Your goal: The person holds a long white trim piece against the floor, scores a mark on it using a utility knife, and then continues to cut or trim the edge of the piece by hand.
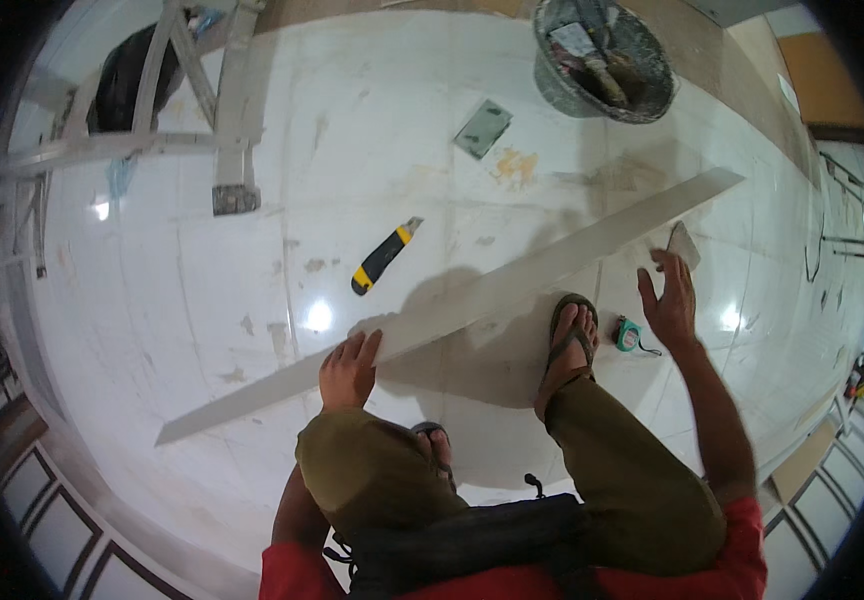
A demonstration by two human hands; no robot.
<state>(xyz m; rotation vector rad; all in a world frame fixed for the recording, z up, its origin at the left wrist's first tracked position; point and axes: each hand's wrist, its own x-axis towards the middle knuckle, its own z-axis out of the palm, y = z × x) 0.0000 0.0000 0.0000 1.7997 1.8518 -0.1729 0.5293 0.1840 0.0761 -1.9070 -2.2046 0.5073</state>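
A long pale grey-white strip of board (pixel 542 262) stretches diagonally from the lower left to the upper right, just beyond my feet. My left hand (pixel 350 370) grips its near edge left of the middle, with fingers over the top; the thumb is hidden. Out to the right, my right hand (pixel 672 300) is open, its thumb and fingers apart. Close by its fingertips is a small grey pointed offcut (pixel 685 245), partly covered by the hand; contact cannot be made out. A green tape measure (pixel 627 335) sits between my right foot and right forearm.
A yellow-and-black utility knife (pixel 386 257) lies on the white tiled floor (pixel 352 180) beyond the strip. Farther off are a grey-green rectangular piece (pixel 483 129) and a dirty bucket (pixel 564 92) holding tools. A paint-spotted stand (pixel 237 170) occupies the far left.
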